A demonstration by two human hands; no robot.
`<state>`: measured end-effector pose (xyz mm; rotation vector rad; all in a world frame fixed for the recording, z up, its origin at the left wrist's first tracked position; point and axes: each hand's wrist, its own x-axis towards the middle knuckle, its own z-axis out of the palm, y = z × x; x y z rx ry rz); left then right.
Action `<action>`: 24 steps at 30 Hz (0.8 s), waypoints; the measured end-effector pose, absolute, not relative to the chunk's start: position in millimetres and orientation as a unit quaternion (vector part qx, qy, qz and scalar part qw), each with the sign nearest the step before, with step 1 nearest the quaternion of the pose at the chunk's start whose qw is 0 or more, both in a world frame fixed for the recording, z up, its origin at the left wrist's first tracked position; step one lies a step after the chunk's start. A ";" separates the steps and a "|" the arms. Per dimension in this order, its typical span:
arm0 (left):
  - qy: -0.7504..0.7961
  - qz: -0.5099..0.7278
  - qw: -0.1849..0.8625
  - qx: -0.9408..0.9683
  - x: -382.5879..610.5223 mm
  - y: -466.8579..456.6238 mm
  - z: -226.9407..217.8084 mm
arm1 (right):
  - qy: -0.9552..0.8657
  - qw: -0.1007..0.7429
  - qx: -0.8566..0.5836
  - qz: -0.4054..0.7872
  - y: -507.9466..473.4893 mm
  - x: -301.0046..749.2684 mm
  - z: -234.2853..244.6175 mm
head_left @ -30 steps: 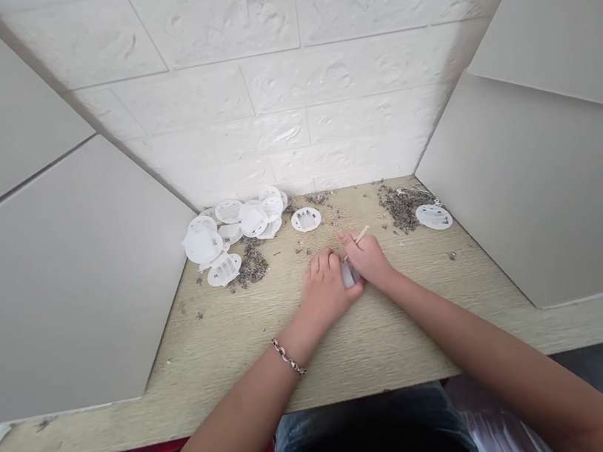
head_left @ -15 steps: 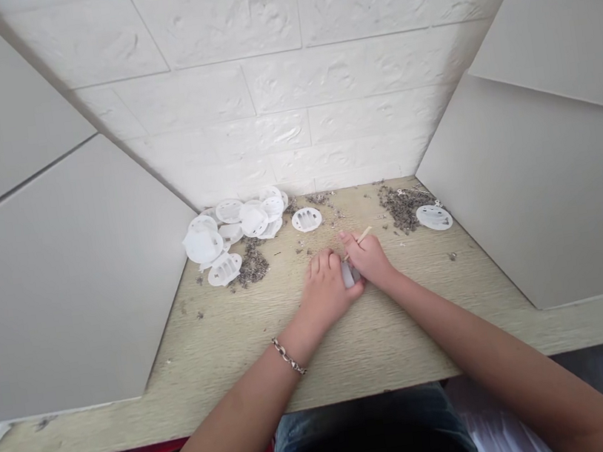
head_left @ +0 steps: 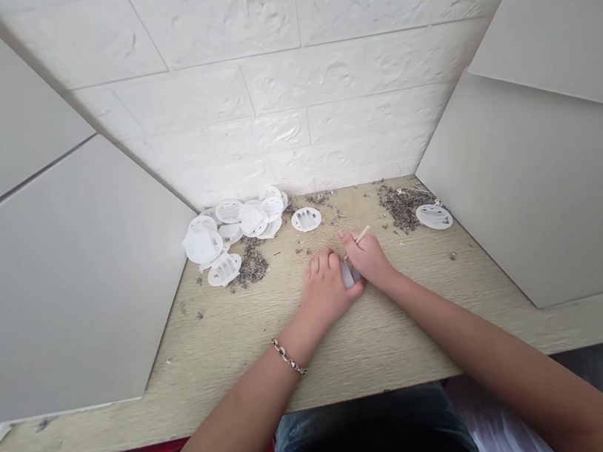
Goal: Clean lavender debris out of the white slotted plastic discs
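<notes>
Under my left hand [head_left: 325, 282] lies a small pale translucent piece [head_left: 348, 275], gripped against the tabletop with the thumb along its near side. My fingers hide most of it, so its full shape cannot be told. Closed around a thin wooden stick [head_left: 363, 234], my right hand [head_left: 369, 258] leans over that same piece. The stick's upper end sticks out past the knuckles and its lower end points down at the piece. Both hands touch or nearly touch each other.
White slotted oval plastic discs [head_left: 254, 218] are heaped at the back left, beside small metal bits [head_left: 253, 262]. A lone disc [head_left: 306, 219] lies further right. Another metal pile [head_left: 404, 205] and disc [head_left: 434, 217] sit at the back right. Grey panels [head_left: 63, 289] flank the wooden table [head_left: 230, 356].
</notes>
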<state>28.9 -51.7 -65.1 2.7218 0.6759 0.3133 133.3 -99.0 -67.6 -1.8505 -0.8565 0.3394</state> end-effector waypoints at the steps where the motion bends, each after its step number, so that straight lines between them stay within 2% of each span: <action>1: 0.237 0.108 0.159 0.952 29.0 -51.7 -65.0 | -0.358 0.511 -0.769 0.138 -98.9 133.2 -67.5; 12: 0.245 0.100 0.167 0.950 30.0 -52.2 -62.8 | -0.394 0.483 -0.774 0.110 -97.6 133.5 -68.5; 24: 0.239 0.122 0.145 0.952 29.2 -52.1 -65.3 | -0.334 0.558 -0.732 0.202 -98.0 133.5 -63.0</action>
